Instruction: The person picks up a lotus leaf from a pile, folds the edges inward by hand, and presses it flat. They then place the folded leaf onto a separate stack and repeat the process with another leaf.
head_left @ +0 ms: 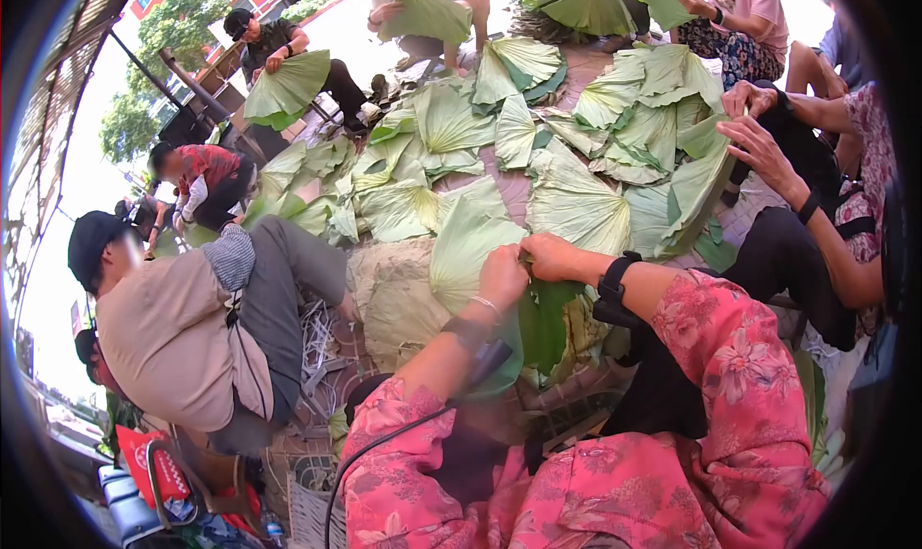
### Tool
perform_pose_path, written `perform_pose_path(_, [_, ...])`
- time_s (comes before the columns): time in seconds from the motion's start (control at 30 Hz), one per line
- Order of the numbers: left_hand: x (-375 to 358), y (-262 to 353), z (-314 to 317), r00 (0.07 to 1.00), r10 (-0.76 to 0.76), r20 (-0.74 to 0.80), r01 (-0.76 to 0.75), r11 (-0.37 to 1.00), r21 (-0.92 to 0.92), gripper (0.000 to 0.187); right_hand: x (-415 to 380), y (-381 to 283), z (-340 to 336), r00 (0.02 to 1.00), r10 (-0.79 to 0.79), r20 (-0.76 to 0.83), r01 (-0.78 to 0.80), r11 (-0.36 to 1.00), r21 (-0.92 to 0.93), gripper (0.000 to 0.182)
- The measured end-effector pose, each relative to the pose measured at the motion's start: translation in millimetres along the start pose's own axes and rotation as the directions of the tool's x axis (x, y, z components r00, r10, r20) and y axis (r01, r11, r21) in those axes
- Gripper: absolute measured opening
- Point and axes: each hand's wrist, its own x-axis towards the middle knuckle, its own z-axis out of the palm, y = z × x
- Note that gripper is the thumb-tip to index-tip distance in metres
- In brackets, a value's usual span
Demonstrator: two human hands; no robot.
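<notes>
Both hands meet at the middle of the view, close together at the top edge of a large lotus leaf. My left hand (503, 278) has its fingers closed on the leaf, and my right hand (552, 258) pinches it just beside. The lotus leaf (547, 323) hangs down below the hands, its darker green side showing, partly hidden by my left forearm. A paler green leaf part (471, 246) spreads upward behind my left hand. Beneath lies a stack of dry, brownish leaves (394, 294). The fingertips are partly hidden against each other.
Many pale green lotus leaves (576, 198) cover the brick ground ahead. A person in a beige shirt (178, 333) sits close on the left; another person's hands (759, 131) hold a leaf on the right. White strips (319, 347) and a red bag (154, 464) lie at lower left.
</notes>
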Motion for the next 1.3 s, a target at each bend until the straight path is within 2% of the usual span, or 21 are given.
perform_pose_path(0.07, [1,4,-2,1.000,-0.012,-0.002,0.012,1.000,0.018,0.018,3,0,1,1.000,0.023,-0.004,-0.024,0.998,-0.062,0.019])
perform_pose_path(0.17, [3,0,1,1.000,0.016,0.004,-0.016,0.999,0.028,0.017,-7,-21,-12,0.990,0.143,0.005,-0.142,0.985,-0.096,0.019])
perform_pose_path(0.47, [3,-6,6,0.979,-0.066,0.191,0.080,0.994,-0.068,0.013,-8,-19,-6,0.973,0.196,0.119,-0.156,0.946,-0.286,0.022])
perform_pose_path(0.57, [0,-6,4,0.974,-0.053,0.218,0.077,0.992,-0.104,0.014,-9,-22,-7,0.966,0.204,0.161,-0.152,0.946,-0.288,0.022])
perform_pose_path(0.77, [-3,-3,0,0.970,-0.058,0.235,0.062,0.998,-0.013,0.014,-11,-25,-7,0.957,0.210,0.200,-0.141,0.939,-0.315,0.022])
perform_pose_path(0.87, [-8,-10,4,0.965,-0.034,0.261,0.043,0.999,-0.028,0.011,-10,-20,-2,0.952,0.175,0.251,-0.088,0.942,-0.323,0.021])
perform_pose_path(0.97, [-33,-13,14,0.934,0.040,0.355,-0.067,0.996,0.064,0.011,-15,-17,-8,0.952,0.068,0.299,0.057,0.919,-0.390,0.020])
perform_pose_path(1.0, [-39,-10,19,0.938,0.088,0.334,-0.079,0.996,-0.043,0.010,-12,-15,-10,0.961,0.035,0.273,0.064,0.937,-0.345,0.019])
perform_pose_path(1.07, [-35,-10,20,0.971,0.061,0.233,-0.057,0.998,-0.024,0.009,-7,-9,-13,0.976,-0.026,0.215,0.080,0.967,-0.243,0.017])
perform_pose_path(1.1, [-31,-9,17,0.982,0.050,0.180,-0.049,0.999,-0.013,0.009,-4,-7,-18,0.982,-0.020,0.190,0.073,0.959,-0.274,0.017])
perform_pose_path(1.13, [-26,1,-3,0.986,-0.008,0.167,-0.006,0.997,0.080,0.011,0,-5,-27,0.986,-0.016,0.164,0.066,0.950,-0.305,0.018])
perform_pose_path(1.2, [-11,-7,-24,0.999,-0.021,0.039,0.007,0.945,0.328,0.012,0,-5,-42,0.995,-0.003,0.101,0.039,0.933,-0.358,0.020])
perform_pose_path(1.3, [8,-19,-57,0.992,-0.050,-0.115,0.094,0.899,0.427,0.017,-10,-9,-60,0.999,0.027,0.039,-0.009,0.916,-0.401,0.025])
